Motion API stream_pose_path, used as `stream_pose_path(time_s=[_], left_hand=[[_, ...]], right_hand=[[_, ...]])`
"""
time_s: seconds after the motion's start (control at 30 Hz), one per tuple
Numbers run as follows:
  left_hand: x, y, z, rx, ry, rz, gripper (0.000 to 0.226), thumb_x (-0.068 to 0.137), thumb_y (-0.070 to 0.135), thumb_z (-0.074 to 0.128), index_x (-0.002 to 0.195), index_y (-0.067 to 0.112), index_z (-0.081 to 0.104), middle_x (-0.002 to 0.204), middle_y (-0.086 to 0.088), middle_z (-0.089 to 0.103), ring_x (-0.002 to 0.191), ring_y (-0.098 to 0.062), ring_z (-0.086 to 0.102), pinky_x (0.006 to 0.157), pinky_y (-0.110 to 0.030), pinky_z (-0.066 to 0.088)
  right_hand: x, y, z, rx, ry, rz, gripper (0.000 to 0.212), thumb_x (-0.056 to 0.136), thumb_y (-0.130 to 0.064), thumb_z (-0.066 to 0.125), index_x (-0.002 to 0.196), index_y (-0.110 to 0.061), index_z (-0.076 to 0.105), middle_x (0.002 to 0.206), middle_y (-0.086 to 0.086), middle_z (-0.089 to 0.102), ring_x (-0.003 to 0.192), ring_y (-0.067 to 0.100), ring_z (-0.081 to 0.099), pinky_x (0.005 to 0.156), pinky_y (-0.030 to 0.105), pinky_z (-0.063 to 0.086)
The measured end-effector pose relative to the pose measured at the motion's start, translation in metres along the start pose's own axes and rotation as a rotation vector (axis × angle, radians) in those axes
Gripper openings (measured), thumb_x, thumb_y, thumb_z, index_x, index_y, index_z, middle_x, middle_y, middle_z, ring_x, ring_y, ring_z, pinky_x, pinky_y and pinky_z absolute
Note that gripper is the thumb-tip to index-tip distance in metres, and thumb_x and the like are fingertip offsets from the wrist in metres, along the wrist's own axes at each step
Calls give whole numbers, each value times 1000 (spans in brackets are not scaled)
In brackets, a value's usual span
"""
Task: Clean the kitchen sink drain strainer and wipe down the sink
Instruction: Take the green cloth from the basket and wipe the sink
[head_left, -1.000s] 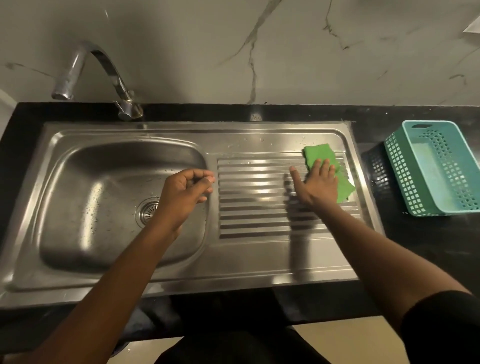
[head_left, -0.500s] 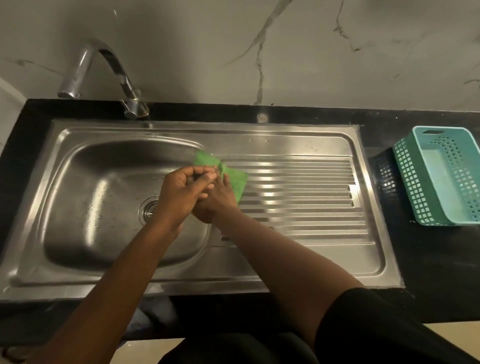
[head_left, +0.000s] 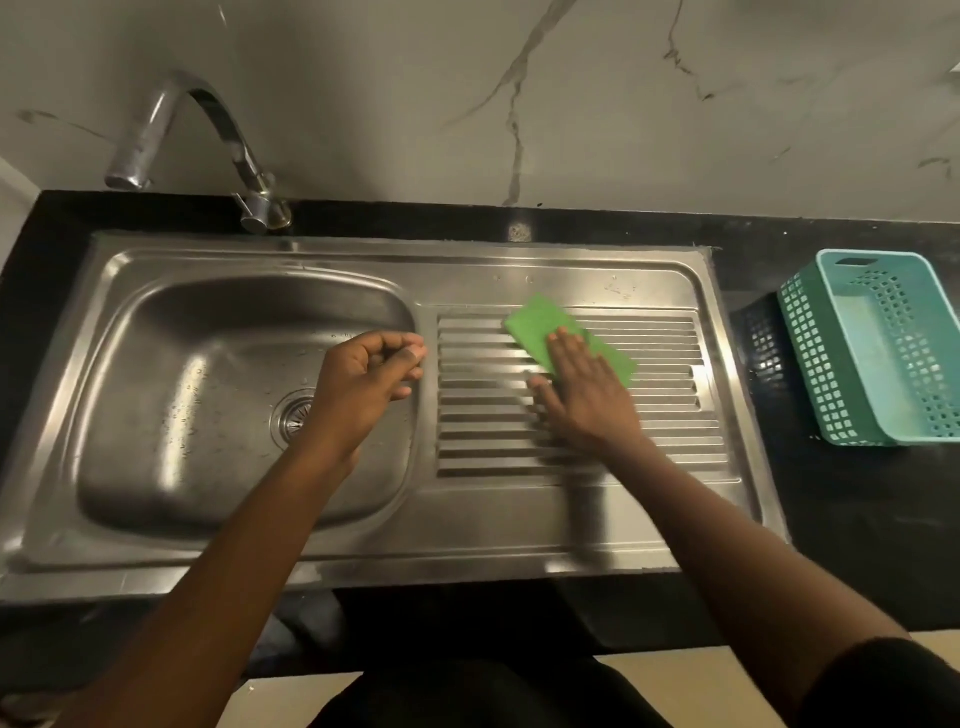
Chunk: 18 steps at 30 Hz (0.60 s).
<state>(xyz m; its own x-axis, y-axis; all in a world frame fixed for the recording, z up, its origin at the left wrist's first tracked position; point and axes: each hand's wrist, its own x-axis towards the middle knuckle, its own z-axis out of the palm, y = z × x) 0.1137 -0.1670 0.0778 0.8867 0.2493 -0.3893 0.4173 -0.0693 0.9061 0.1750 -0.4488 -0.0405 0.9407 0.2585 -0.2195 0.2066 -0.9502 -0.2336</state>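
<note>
Green and thin, the scrub pad (head_left: 563, 338) lies flat on the ribbed drainboard (head_left: 571, 431) of the steel sink (head_left: 363, 540), toward its far edge; my right hand (head_left: 587, 392) presses it down with the fingers (head_left: 563, 345) spread and laid on its near half, not clamped around it; my left hand (head_left: 363, 382) hangs over the right rim of the basin, fingers curled loosely together and holding nothing I can make out. The drain strainer (head_left: 291, 418) sits in the basin floor, partly hidden by my left wrist; droplets dot the steel around it. The pad looks light, soft and floppy, so I judge it will fold over the ribs and slide easily on wet metal; flat pressure from the palm should steer it best, or a pinch at one short edge to lift it. A teal basket (head_left: 883, 353) stands well apart on the black table (head_left: 841, 519); the tap (head_left: 171, 119) curves over the far left corner.
</note>
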Motion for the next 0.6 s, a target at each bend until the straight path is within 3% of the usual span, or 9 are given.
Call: stream_pose_path(time_s=[0.2, 0.37, 0.43, 0.6], left_hand=[[0, 0, 2, -4, -28, 8, 20, 101, 17, 68, 119, 10, 77, 114, -17, 80, 112, -33, 75, 101, -49, 58], [-2, -4, -3, -5, -41, 11, 19, 101, 17, 69, 118, 11, 77, 112, -14, 81, 111, -32, 75, 100, -49, 59], [-2, -5, -7, -1, -43, 11, 19, 101, 16, 69, 118, 12, 77, 112, -14, 80, 111, -32, 75, 101, -49, 58], [-4, -8, -13, -22, -16, 8, 19, 101, 14, 69, 117, 9, 77, 111, -10, 81, 111, -33, 75, 100, -49, 59]], right_hand=[[-12, 111, -37, -2, -22, 355, 93, 99, -77, 11, 167, -14, 9, 175, 11, 7, 162, 30, 11, 130, 52, 14], [26, 71, -39, 183, 21, 622, 116, 87, -90, 6, 166, -6, 1, 174, 18, -3, 161, 38, -2, 129, 54, 1], [36, 38, -34, 177, 19, 613, 118, 87, -91, 8, 165, -3, 2, 174, 19, -3, 160, 41, -5, 128, 54, -1], [51, -65, -8, 133, 2, 381, 120, 85, -93, 10, 166, -5, 1, 174, 17, -6, 161, 37, -12, 130, 52, -3]])
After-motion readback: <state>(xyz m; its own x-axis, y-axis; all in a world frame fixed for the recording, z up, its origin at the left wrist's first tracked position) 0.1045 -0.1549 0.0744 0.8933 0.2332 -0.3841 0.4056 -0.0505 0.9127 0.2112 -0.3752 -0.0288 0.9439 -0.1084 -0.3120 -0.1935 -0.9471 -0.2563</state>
